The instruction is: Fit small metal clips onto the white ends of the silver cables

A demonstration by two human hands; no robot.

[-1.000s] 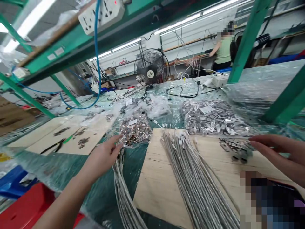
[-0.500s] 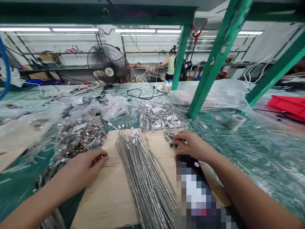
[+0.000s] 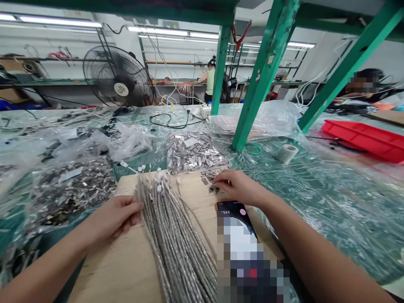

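Observation:
A bundle of grey braided cables (image 3: 176, 235) with white connector ends lies lengthwise on a wooden board (image 3: 113, 261). At its upper left edge is my left hand (image 3: 118, 214), fingers curled together against the outermost cables. Whether a cable lies between them is hidden. My right hand (image 3: 236, 185) has its fingers pinched at the board's upper right, over small flat metal pieces (image 3: 205, 180). What its fingertips hold is too small to make out. Two small dark-tipped connectors (image 3: 213, 190) lie just below those fingertips. Under the right wrist, a phone (image 3: 232, 207) lies face up.
Plastic bags of metal parts lie behind the board (image 3: 195, 151) and to its left (image 3: 75, 189). Green posts (image 3: 265, 71) rise from the plastic-covered table. A clear roll (image 3: 287, 153) and red tray (image 3: 362, 139) are at right. Beyond stand a fan (image 3: 116, 78) and a person (image 3: 210, 82).
My left hand has moved right, from bare board to the cable bundle's edge. My right hand stays by the small metal pieces. The view has turned slightly right.

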